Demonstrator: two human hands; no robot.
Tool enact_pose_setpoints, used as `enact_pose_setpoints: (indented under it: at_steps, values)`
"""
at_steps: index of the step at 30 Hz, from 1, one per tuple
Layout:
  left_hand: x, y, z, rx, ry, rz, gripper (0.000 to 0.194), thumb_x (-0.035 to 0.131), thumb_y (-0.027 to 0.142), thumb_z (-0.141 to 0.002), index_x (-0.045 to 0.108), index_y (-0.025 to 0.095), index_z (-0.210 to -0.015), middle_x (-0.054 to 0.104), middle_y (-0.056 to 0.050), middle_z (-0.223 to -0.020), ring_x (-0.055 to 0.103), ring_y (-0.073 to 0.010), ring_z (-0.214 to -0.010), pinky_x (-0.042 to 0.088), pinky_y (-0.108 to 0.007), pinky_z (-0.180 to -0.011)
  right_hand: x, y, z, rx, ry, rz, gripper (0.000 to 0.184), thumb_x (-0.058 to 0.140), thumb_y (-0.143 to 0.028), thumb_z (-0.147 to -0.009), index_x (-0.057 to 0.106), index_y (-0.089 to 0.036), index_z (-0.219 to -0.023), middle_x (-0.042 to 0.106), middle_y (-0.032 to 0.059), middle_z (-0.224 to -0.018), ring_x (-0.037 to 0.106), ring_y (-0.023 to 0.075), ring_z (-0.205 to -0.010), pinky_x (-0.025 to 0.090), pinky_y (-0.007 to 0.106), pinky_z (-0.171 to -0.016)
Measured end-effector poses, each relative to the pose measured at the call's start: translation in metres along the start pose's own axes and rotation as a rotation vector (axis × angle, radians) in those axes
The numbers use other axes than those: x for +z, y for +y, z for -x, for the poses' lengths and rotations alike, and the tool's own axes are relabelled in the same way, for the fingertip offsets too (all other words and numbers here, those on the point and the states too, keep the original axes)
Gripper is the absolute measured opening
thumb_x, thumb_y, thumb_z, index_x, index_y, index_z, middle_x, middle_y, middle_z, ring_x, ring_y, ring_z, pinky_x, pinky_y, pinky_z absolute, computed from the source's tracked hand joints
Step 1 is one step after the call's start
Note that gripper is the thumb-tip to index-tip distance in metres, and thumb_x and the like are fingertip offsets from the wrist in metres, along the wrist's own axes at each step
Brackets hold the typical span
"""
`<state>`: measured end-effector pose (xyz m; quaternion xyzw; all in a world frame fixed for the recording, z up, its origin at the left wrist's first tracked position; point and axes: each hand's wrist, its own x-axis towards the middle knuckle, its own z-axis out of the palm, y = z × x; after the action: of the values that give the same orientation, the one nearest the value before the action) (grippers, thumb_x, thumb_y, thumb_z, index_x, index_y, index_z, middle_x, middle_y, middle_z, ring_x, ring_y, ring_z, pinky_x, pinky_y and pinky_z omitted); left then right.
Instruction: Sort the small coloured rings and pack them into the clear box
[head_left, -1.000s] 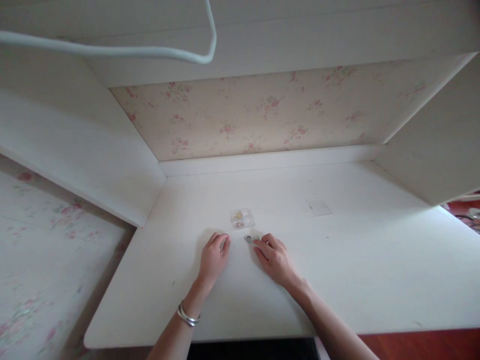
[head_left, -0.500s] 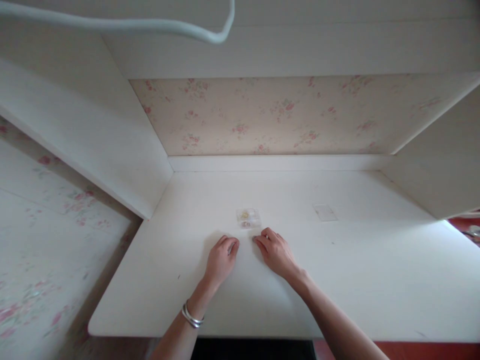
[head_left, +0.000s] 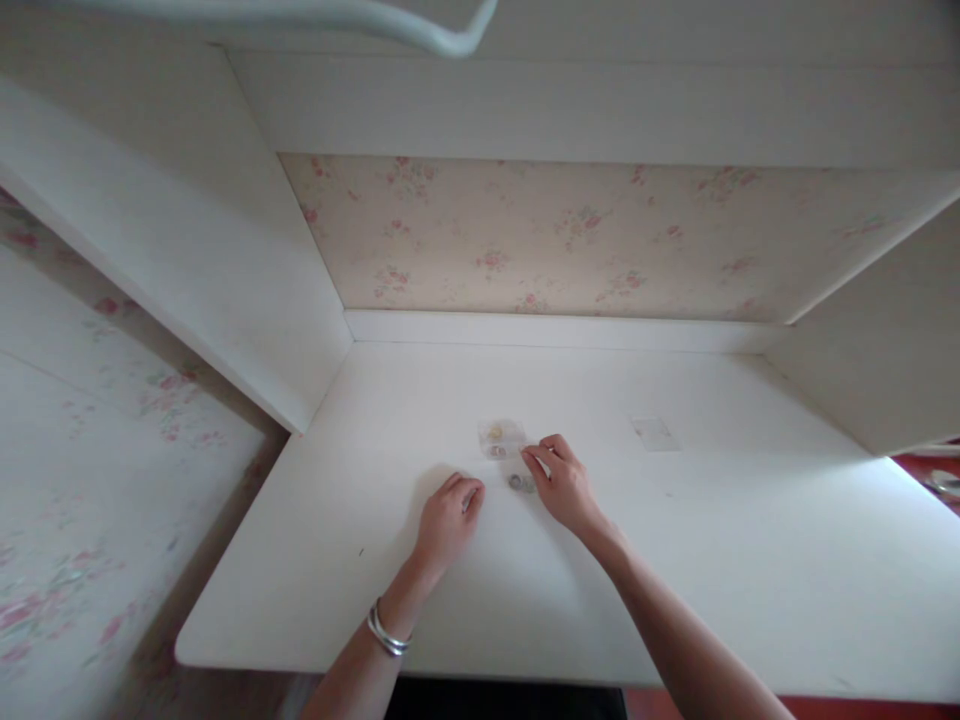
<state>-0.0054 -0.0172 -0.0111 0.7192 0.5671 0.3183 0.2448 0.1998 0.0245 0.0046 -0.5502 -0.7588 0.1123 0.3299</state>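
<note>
My right hand (head_left: 559, 480) is pinched at the right edge of a small clear compartment box (head_left: 514, 437); whatever its fingertips hold is too small to make out. Yellowish and reddish bits lie in the box's left compartments. Just below the box, beside my right hand, small round silvery pieces (head_left: 515, 482) rest on the white table. My left hand (head_left: 450, 515), with silver bangles (head_left: 388, 630) on the wrist, rests on the table nearer me, fingers curled together. Anything inside them is hidden.
A flat clear lid (head_left: 655, 434) lies on the table (head_left: 750, 560) to the right. A tiny dark speck (head_left: 361, 552) is at the left. White panels flank the table, floral wallpaper (head_left: 525, 240) is behind, and a pale curved bar (head_left: 420, 35) hangs overhead.
My right hand has moved up from the table to the box's right edge, uncovering the round silvery pieces. My left hand has stayed in place. The view has shifted slightly.
</note>
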Motion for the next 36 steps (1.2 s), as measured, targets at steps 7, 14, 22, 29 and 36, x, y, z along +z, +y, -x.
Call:
enact_pose_setpoints:
  at_steps: [7,14,22,29,36]
  values:
    - [0.001,-0.002,0.001,0.010,0.024,0.008,0.022,0.044,0.026,-0.091,0.064,0.019,-0.086,0.063,-0.003,-0.083,0.058,-0.0138,-0.077,0.044,-0.024,-0.068,0.013,0.010,-0.040,-0.024,0.012,0.096,0.030,0.041,-0.034,-0.092,0.069,-0.023,-0.090,0.057,0.0055,-0.091,0.056,0.0136,-0.072,0.044,0.026,-0.067]
    - [-0.001,0.000,0.003,0.017,0.011,-0.032,0.022,0.043,0.025,-0.091,0.064,0.020,-0.087,0.063,-0.003,-0.083,0.058,-0.0127,-0.075,0.044,-0.022,-0.066,0.010,0.024,-0.031,0.030,0.003,0.086,0.031,0.040,-0.036,-0.092,0.069,-0.024,-0.090,0.058,0.0042,-0.089,0.056,0.0131,-0.070,0.043,0.026,-0.066]
    - [0.005,0.020,0.000,0.052,-0.090,-0.171,0.023,0.041,0.026,-0.092,0.064,0.024,-0.090,0.063,-0.002,-0.087,0.060,-0.0126,-0.076,0.046,-0.023,-0.070,-0.006,0.037,0.015,0.193,0.090,-0.079,0.035,0.044,-0.043,-0.089,0.070,-0.019,-0.084,0.057,0.0049,-0.081,0.054,0.0143,-0.067,0.044,0.027,-0.063]
    - [0.020,0.032,-0.015,0.083,-0.128,-0.242,0.021,0.045,0.029,-0.091,0.062,0.026,-0.104,0.063,-0.002,-0.099,0.062,-0.0139,-0.085,0.048,-0.023,-0.071,-0.001,0.027,0.041,0.267,0.112,-0.179,0.037,0.044,-0.046,-0.089,0.071,-0.020,-0.087,0.058,0.0047,-0.079,0.054,0.0138,-0.063,0.044,0.027,-0.060]
    - [0.031,0.033,-0.021,0.144,-0.138,-0.314,0.023,0.043,0.028,-0.093,0.064,0.028,-0.100,0.063,-0.002,-0.093,0.062,-0.0138,-0.081,0.047,-0.022,-0.067,-0.001,0.032,0.043,0.285,0.171,-0.220,0.033,0.047,-0.043,-0.088,0.070,-0.020,-0.086,0.057,0.0029,-0.078,0.053,0.0122,-0.062,0.043,0.025,-0.059]
